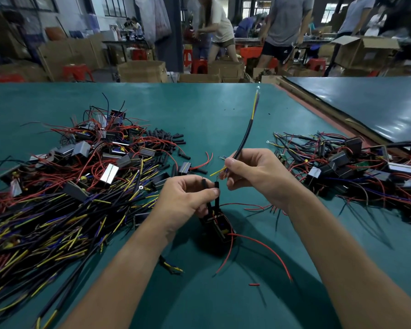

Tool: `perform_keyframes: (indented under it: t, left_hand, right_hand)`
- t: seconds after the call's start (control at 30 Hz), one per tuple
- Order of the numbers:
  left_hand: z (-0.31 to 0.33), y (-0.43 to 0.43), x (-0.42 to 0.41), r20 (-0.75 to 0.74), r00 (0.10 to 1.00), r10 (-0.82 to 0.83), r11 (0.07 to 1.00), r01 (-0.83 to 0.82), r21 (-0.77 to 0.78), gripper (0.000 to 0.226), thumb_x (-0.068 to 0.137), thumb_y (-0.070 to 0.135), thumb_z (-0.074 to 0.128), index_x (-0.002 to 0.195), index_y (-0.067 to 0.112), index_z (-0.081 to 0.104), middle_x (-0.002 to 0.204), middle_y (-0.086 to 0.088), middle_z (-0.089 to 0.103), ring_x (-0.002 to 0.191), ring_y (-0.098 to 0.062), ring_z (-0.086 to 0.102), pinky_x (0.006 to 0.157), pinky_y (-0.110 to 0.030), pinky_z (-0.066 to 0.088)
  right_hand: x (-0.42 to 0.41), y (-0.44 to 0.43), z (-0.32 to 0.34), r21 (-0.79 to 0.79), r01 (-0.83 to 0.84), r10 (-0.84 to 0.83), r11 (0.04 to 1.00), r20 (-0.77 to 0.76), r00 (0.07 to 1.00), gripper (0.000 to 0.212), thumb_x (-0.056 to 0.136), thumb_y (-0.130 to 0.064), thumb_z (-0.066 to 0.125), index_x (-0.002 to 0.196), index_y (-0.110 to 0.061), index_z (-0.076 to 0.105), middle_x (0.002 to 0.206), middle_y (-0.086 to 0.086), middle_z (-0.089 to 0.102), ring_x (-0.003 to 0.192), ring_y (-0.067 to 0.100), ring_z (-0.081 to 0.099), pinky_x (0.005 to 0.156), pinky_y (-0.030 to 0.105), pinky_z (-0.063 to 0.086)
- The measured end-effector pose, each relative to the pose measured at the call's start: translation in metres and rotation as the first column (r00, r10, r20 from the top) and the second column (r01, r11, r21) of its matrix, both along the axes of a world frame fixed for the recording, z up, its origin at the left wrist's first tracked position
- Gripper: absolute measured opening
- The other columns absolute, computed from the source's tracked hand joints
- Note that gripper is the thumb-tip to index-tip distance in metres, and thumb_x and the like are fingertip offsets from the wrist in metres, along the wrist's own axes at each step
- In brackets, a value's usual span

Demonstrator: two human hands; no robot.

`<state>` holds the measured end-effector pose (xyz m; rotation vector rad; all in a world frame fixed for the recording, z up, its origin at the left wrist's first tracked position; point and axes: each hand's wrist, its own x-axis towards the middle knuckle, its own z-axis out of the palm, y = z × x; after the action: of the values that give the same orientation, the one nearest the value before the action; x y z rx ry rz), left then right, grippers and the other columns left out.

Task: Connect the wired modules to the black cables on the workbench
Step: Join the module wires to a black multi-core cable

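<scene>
Near centre, a module (217,227) with red leads hangs below the left hand (185,198), whose grip pinches its black-sleeved wires. Just right, the right hand (254,172) pinches a cable (246,134) that rises toward the far side. A left pile (81,186) and right pile (354,167) flank them on the surface (199,110).

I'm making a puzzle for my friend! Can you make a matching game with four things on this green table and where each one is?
Things:
1. long black cable with yellow and blue wire tips
2. small black box module with red wires
3. tiny red tube piece
4. heap of short black tube pieces

Places:
A. lying alone on the green mat
B. held up by the right hand
C. just below the left hand, which pinches its black lead
D. at the far edge of the left pile of wires

Pairs: 1-B, 2-C, 3-A, 4-D.
</scene>
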<state>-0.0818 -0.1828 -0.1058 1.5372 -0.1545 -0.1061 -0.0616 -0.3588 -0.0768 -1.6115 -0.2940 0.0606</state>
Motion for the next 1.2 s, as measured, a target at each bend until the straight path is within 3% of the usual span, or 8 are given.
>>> perform_keyframes:
  t: [0.3, 0.4, 0.47, 0.63, 0.7, 0.93, 1.03, 1.2]
  left_hand:
    - [-0.0005, -0.0003, 0.0008, 0.010, 1.000, 0.001, 0.999, -0.001, 0.036, 0.011, 0.082, 0.000, 0.071, 0.074, 0.007, 0.067, 0.049, -0.007, 0.049, 0.040, -0.011, 0.044, 0.044, -0.020, 0.043]
    - [-0.0004, 0.0000, 0.0010, 0.006, 1.000, 0.014, 1.000, -0.015, 0.022, 0.006, 0.083, 0.006, 0.072, 0.078, 0.003, 0.068, 0.047, -0.006, 0.050, 0.039, -0.012, 0.046, 0.045, -0.020, 0.043]
    - [-0.0007, 0.0004, 0.0013, 0.006, 1.000, 0.025, 1.000, -0.026, 0.011, 0.016, 0.083, 0.012, 0.072, 0.083, -0.003, 0.069, 0.048, -0.008, 0.050, 0.040, -0.013, 0.047, 0.045, -0.020, 0.043]
    - [0.0023, -0.0011, -0.0009, -0.027, 0.999, 0.036, 0.998, -0.038, -0.045, 0.003, 0.080, 0.009, 0.074, 0.081, 0.008, 0.071, 0.074, -0.018, 0.059, 0.043, -0.008, 0.045, 0.047, -0.020, 0.048]
    - [0.0027, -0.0003, -0.0009, -0.042, 0.998, 0.036, 0.997, -0.038, -0.068, 0.007, 0.077, 0.008, 0.077, 0.078, 0.013, 0.072, 0.077, -0.012, 0.063, 0.044, -0.007, 0.046, 0.048, -0.019, 0.048]
    - [0.0034, -0.0025, -0.0026, -0.021, 0.998, 0.066, 0.992, -0.068, -0.110, 0.014, 0.076, 0.009, 0.077, 0.066, 0.018, 0.074, 0.058, 0.006, 0.062, 0.044, -0.003, 0.048, 0.046, -0.016, 0.045]
    - [0.0048, -0.0022, -0.0029, -0.049, 0.997, 0.058, 0.986, -0.065, -0.153, 0.007, 0.068, 0.016, 0.079, 0.064, 0.019, 0.075, 0.055, 0.001, 0.055, 0.043, -0.005, 0.044, 0.044, -0.016, 0.044]
    - [0.0074, -0.0018, -0.0040, -0.065, 0.996, 0.064, 0.982, -0.075, -0.174, 0.004, 0.065, 0.018, 0.079, 0.065, 0.019, 0.075, 0.083, -0.019, 0.055, 0.043, -0.005, 0.044, 0.044, -0.016, 0.044]
  right_hand:
    - [0.0005, 0.0000, 0.0015, 0.096, 0.055, -0.062, 0.994, 0.073, 0.995, 0.016, 0.097, -0.009, 0.056, 0.084, -0.007, 0.064, 0.075, 0.005, 0.071, 0.057, 0.016, 0.059, 0.060, 0.027, 0.057]
    - [0.0010, -0.0003, 0.0006, 0.052, 0.031, -0.034, 0.998, 0.074, 0.997, 0.017, 0.098, -0.010, 0.055, 0.083, -0.007, 0.064, 0.076, 0.004, 0.072, 0.058, 0.016, 0.061, 0.059, 0.027, 0.057]
    - [0.0010, 0.0006, -0.0011, 0.018, 0.008, -0.009, 1.000, 0.064, 0.998, 0.017, 0.098, -0.009, 0.055, 0.083, -0.008, 0.065, 0.076, 0.005, 0.072, 0.058, 0.015, 0.062, 0.061, 0.029, 0.058]
    - [0.0010, 0.0023, -0.0029, 0.011, -0.004, 0.003, 1.000, 0.043, 0.999, 0.015, 0.097, -0.009, 0.057, 0.084, -0.008, 0.065, 0.075, 0.005, 0.073, 0.057, 0.016, 0.064, 0.062, 0.029, 0.059]
    - [0.0003, 0.0033, -0.0028, 0.032, -0.008, 0.007, 0.999, 0.036, 0.999, 0.013, 0.096, -0.008, 0.057, 0.085, -0.007, 0.065, 0.074, 0.006, 0.073, 0.056, 0.016, 0.064, 0.061, 0.027, 0.059]
    - [-0.0014, 0.0080, -0.0020, 0.126, -0.041, 0.041, 0.991, -0.002, 0.999, 0.008, 0.093, -0.007, 0.059, 0.088, -0.003, 0.063, 0.077, 0.011, 0.073, 0.056, 0.018, 0.061, 0.057, 0.025, 0.056]
    - [-0.0005, 0.0073, -0.0033, 0.143, -0.043, 0.047, 0.989, -0.022, 0.999, 0.009, 0.092, -0.010, 0.061, 0.087, -0.005, 0.066, 0.078, 0.012, 0.072, 0.058, 0.018, 0.061, 0.057, 0.025, 0.055]
    - [0.0016, 0.0071, -0.0058, 0.120, -0.046, 0.051, 0.992, -0.034, 0.998, 0.010, 0.089, -0.014, 0.065, 0.084, -0.007, 0.070, 0.072, 0.005, 0.068, 0.058, 0.016, 0.059, 0.057, 0.024, 0.054]
